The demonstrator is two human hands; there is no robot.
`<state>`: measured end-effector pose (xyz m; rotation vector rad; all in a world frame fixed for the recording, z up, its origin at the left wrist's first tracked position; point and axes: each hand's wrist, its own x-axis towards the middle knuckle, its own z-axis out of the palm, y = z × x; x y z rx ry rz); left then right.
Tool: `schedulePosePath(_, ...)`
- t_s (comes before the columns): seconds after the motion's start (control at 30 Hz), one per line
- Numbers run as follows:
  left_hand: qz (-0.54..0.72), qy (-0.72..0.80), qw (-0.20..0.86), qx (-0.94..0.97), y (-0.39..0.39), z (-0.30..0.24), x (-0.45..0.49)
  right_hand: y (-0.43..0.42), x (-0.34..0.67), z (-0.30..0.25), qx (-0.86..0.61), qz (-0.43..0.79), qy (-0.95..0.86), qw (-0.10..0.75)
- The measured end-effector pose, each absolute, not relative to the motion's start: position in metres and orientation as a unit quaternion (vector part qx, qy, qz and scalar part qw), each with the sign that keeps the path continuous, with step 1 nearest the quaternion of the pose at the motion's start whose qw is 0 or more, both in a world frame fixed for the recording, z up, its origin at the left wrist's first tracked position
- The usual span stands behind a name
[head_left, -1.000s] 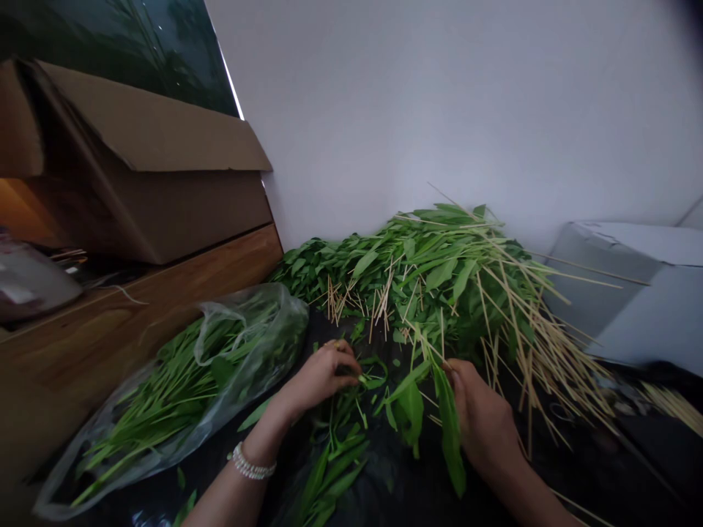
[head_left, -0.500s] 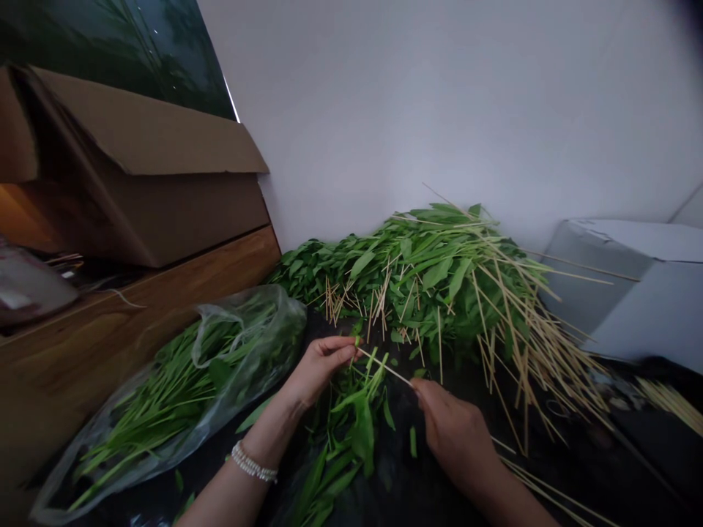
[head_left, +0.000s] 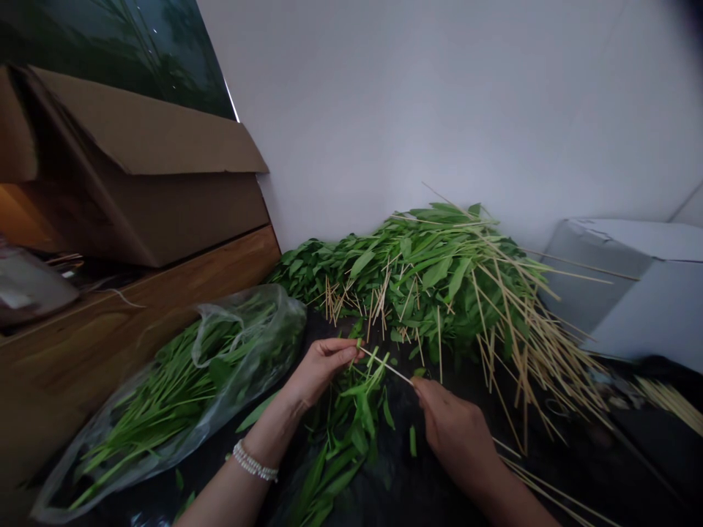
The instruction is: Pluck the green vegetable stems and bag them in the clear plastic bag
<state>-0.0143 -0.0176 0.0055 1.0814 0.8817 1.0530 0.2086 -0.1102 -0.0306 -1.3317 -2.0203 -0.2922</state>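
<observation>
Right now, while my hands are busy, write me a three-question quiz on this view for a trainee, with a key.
1. Which way does the thin stick in the right hand point?
A) straight up
B) toward the fingertips of the left hand
C) away from the left hand

2. True or false: the clear plastic bag holds only bare sticks.

3. Fill in the gap: the beaded bracelet is on the ____ wrist.

Key: 1 B; 2 false, leafy stems show inside; 3 left.
</observation>
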Motion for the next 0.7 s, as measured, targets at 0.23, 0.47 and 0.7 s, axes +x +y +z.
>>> schedulePosePath(0.23, 0.46, 0.408, 0.612, 0.498, -0.0139, 0.0019, -0.0179, -0.1107, 0.2106, -0.0334, -0.518, -0.101, -0.787, 0.32)
schedulePosePath(0.47, 0.439, 0.407, 0.612, 0.517, -0.0112, -0.0005, -0.0228, -0.1117, 0.2074, -0.0285, -0.505, -0.114, -0.787, 0.335)
schedulePosePath(0.7, 0.407, 0.404, 0.621, 0.535, -0.0167, -0.0019, -0.0169, -0.1119, 0.2037, -0.0314, -0.508, -0.104, -0.79, 0.328)
